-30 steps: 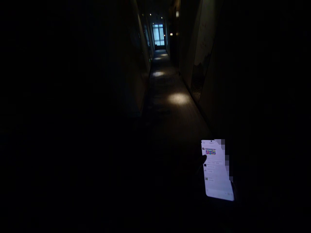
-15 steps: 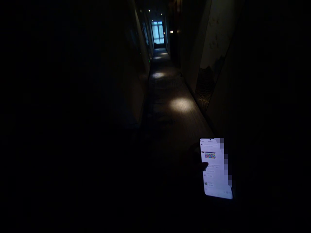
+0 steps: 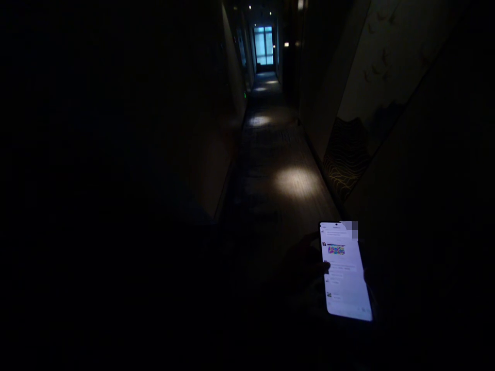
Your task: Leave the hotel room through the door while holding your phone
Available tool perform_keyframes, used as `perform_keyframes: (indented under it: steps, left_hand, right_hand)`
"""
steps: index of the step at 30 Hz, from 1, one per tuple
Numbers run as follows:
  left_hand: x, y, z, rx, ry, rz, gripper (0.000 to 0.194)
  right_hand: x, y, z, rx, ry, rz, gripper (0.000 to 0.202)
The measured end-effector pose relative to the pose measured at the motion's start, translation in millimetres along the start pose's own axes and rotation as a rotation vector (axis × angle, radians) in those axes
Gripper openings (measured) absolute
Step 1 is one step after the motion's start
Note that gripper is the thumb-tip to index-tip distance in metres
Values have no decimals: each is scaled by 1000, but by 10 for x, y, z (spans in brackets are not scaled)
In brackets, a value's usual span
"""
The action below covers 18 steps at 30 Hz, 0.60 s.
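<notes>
A person walks a very dark corridor, holding a lit phone point(image 3: 345, 270) low in front of the body. 1 hand point(image 3: 309, 265), a faint shape just left of the screen, has a fingertip resting on the phone's left edge; which hand it is, and how far it curls, cannot be told. The other hand cannot be made out in the gloom. The screen shows a chat list. Well beyond the hand, carpet point(image 3: 294, 181) glows under ceiling spots, and a bright window point(image 3: 263, 45) ends the hall. Reading while walking seems the step in hand; a steady grip matters next.
</notes>
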<state>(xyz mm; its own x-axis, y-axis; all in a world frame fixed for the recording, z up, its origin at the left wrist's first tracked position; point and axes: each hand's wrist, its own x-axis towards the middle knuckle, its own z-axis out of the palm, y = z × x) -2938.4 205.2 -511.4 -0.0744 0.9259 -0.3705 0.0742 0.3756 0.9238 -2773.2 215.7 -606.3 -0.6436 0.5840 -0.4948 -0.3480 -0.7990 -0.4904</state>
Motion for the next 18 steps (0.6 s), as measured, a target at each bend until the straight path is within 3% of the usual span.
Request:
perform_keyframes:
  steps: [6, 12, 15, 18]
  left_hand:
    - [368, -63, -246, 14, -84, 19, 35]
    - [883, -43, -652, 10, -130, 55, 35]
    - [1134, -2, -859, 0, -129, 41, 37]
    - [1290, 56, -947, 20, -99, -10, 50]
  right_hand:
    - [525, -12, 22, 17, 64, -9, 38]
    - [1189, -330, 261, -67, 74, -94, 33]
    - [1271, -554, 350, -114, 40, -87, 37]
    - [1302, -680, 506, -125, -67, -50, 36]
